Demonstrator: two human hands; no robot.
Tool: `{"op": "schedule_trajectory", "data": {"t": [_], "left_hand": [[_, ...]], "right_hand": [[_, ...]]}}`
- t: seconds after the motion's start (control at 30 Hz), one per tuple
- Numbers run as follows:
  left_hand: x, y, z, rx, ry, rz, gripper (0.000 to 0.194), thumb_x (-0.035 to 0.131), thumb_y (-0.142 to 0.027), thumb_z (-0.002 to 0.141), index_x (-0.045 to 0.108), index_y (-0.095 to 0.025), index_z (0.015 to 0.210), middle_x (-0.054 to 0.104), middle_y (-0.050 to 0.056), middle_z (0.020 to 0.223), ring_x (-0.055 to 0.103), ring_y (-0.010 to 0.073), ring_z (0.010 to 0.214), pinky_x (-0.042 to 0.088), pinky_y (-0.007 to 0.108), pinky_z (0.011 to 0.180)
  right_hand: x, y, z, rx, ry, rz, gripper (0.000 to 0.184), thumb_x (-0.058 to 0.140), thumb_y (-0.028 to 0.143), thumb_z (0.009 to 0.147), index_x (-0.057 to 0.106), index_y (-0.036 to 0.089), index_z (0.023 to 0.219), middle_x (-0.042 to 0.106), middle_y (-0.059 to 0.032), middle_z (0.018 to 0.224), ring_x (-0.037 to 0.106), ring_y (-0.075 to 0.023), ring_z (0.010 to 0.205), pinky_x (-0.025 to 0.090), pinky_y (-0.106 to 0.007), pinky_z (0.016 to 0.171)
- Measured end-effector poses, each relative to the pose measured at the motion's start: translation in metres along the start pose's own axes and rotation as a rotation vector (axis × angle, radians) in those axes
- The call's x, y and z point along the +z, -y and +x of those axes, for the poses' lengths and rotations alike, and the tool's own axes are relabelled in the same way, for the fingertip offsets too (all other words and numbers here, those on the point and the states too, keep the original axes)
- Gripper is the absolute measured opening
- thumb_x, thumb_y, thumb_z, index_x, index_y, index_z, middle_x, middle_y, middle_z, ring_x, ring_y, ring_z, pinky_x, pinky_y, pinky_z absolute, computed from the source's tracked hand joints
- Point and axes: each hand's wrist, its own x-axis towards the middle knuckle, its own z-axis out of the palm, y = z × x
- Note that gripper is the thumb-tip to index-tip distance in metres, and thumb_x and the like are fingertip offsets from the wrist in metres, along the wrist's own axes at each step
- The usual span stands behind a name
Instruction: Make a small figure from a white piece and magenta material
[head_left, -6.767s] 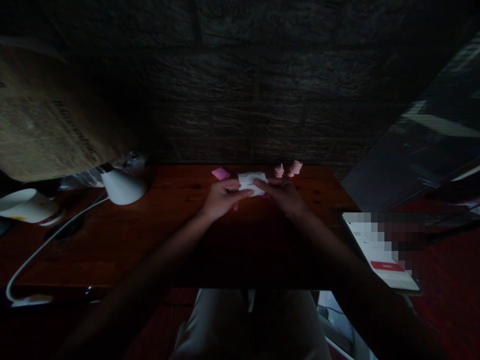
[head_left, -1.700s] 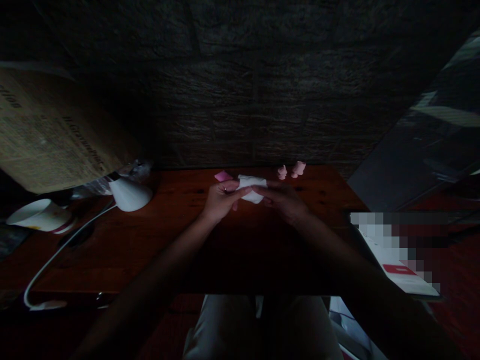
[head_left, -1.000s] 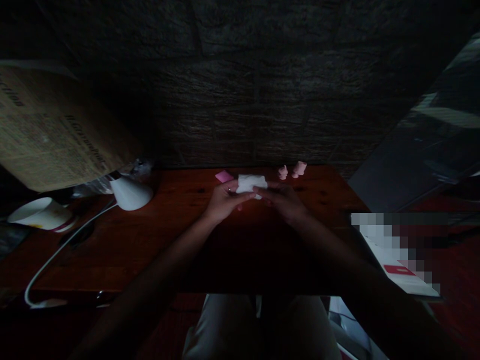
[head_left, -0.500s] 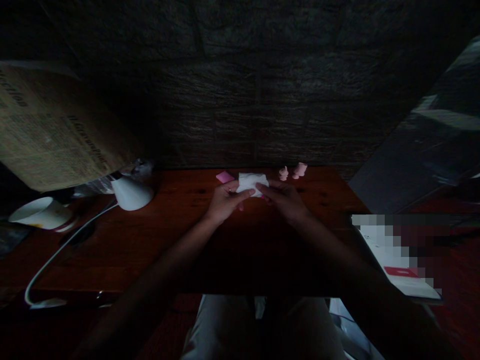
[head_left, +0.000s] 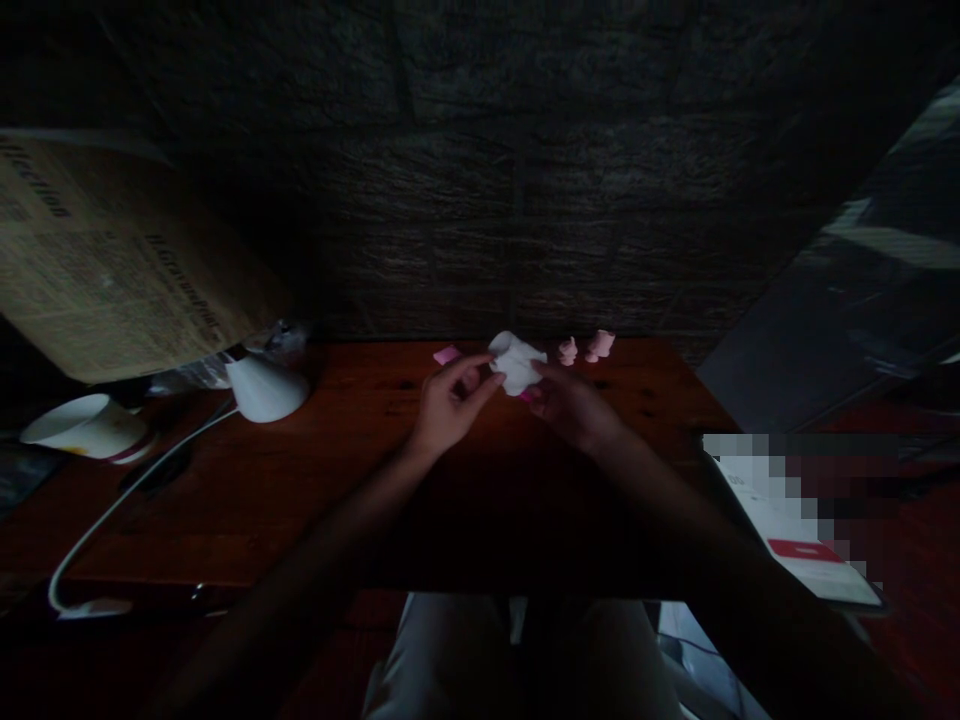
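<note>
A crumpled white tissue (head_left: pixel 516 366) is held above the table, its left side curling up. My left hand (head_left: pixel 447 405) pinches the tissue's left edge between thumb and forefinger. My right hand (head_left: pixel 571 402) grips it from the right, the thumb on top. A bit of something bright pink (head_left: pixel 527 395) shows under the tissue by my right fingers; most of it is hidden. Behind my left hand lies a flat pink piece (head_left: pixel 446 355), partly covered by the fingers. Two small pale pink figures, one smaller (head_left: pixel 568 351) and one larger (head_left: pixel 600 346), stand beyond my right hand.
The wooden table (head_left: pixel 315 480) meets a dark brick wall (head_left: pixel 465 230). At left are a white cone-shaped lamp head (head_left: pixel 267 388) with a cable, a paper cup (head_left: pixel 86 425) on its side, and a printed brown paper bag (head_left: pixel 127 270). A lit screen (head_left: pixel 802 550) is at right.
The tissue, stretched flat between both hands half a second ago, is now tilted and curled at its left. My left fingers have shifted to its edge, and the thumb has moved off its middle.
</note>
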Motion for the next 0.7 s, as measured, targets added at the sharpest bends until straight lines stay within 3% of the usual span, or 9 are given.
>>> {"op": "schedule_trajectory", "data": {"t": [0.3, 0.6, 0.7], "left_hand": [[-0.0014, -0.0068, -0.0032, 0.018, 0.139, 0.017, 0.017, 0.075, -0.032, 0.086, 0.077, -0.018, 0.097, 0.059, -0.004, 0.061, 0.049, 0.0095, 0.054, 0.041, 0.023, 0.057], [-0.0044, -0.0047, -0.0017, 0.051, 0.204, 0.109, 0.021, 0.068, -0.033, 0.093, 0.073, -0.016, 0.080, 0.057, -0.005, 0.054, 0.047, 0.0078, 0.049, 0.038, 0.021, 0.052], [-0.0038, -0.0031, -0.0022, 0.036, 0.160, 0.124, 0.019, 0.070, -0.034, 0.091, 0.076, -0.016, 0.093, 0.060, -0.004, 0.056, 0.051, 0.0087, 0.051, 0.041, 0.021, 0.054]], "right_hand": [[0.0028, -0.0025, 0.0005, 0.071, -0.060, -0.055, 0.023, 0.079, 0.035, 0.070, 0.066, 0.023, 0.085, 0.067, 0.0011, 0.075, 0.054, -0.0118, 0.062, 0.042, -0.025, 0.057], [0.0003, -0.0006, 0.0001, -0.072, -0.038, -0.159, 0.042, 0.091, 0.049, 0.060, 0.065, 0.020, 0.078, 0.061, 0.0031, 0.068, 0.046, -0.0079, 0.056, 0.037, -0.023, 0.053], [0.0003, -0.0009, 0.0003, -0.121, -0.066, -0.211, 0.043, 0.092, 0.052, 0.060, 0.068, 0.021, 0.078, 0.065, 0.0014, 0.071, 0.052, -0.0098, 0.060, 0.040, -0.024, 0.054]]}}
